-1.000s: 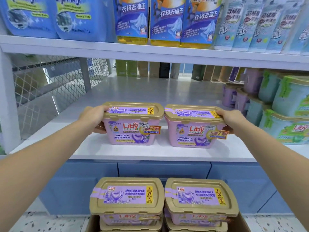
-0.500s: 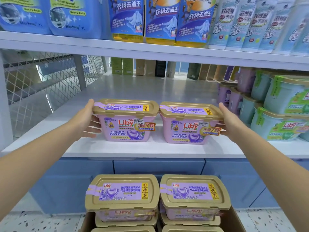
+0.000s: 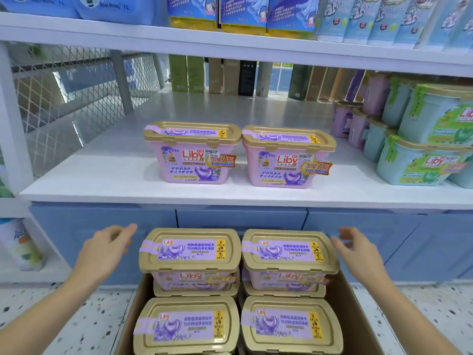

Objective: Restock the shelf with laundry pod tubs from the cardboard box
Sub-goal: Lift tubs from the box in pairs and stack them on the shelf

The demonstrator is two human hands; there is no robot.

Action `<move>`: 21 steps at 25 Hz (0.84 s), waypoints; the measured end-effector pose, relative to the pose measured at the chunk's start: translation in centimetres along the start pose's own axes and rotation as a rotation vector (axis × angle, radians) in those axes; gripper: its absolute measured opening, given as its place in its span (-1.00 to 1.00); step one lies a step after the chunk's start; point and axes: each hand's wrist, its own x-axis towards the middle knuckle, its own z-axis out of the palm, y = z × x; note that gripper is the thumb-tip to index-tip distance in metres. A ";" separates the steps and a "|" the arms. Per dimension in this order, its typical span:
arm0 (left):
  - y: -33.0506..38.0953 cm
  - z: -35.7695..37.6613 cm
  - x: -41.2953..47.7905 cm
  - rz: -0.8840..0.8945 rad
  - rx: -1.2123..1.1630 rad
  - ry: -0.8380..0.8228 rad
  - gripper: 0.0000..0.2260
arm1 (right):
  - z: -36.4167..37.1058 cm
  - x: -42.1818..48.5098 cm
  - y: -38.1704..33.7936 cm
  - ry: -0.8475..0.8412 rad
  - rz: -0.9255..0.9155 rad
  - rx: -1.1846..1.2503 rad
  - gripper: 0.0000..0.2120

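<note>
1. Both hands are empty with fingers spread: the left hand (image 3: 102, 252) hovers just beside the top left tub (image 3: 190, 252) in the cardboard box (image 3: 350, 311), and the right hand (image 3: 358, 254) flanks the top right tub (image 3: 289, 253) — probably to lift the pair by their outer sides.
2. Two pink tubs (image 3: 193, 152) sit side by side on the white shelf (image 3: 102, 175), labels facing out for shoppers; further tubs lie lower in the box.
3. Fronts read "Liby" in red, with an orange "7" sticker and a "29.00" price tag; the gold lids carry purple labels — "15" is legible.
4. Green Liby tubs (image 3: 422, 160) stand stacked to the right.
</note>
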 end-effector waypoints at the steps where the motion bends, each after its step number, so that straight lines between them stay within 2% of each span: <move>1: -0.7 0.8 -0.1 -0.087 -0.077 -0.061 -0.70 | 0.8 -0.5 0.7 -0.066 0.072 0.064 -0.58; 4: -1.0 2.9 -1.0 -0.334 -0.360 -0.234 -0.74 | 2.9 -1.4 1.1 -0.200 0.267 0.346 -0.62; 7: -0.6 4.0 -1.3 -0.409 -0.411 -0.275 -0.75 | 3.1 -1.8 0.0 -0.213 0.372 0.564 -0.75; 10: -0.5 4.7 -1.5 -0.400 -0.446 -0.254 -0.73 | 3.0 -1.7 -0.6 -0.198 0.369 0.552 -0.73; 14: -0.7 4.8 -1.4 -0.361 -0.427 -0.265 -0.72 | 3.4 -1.4 -0.6 -0.089 0.387 0.383 -0.61; 21: 0.1 3.4 -2.1 -0.307 -0.391 -0.216 -0.69 | 1.7 -1.7 -0.8 -0.070 0.320 0.316 -0.55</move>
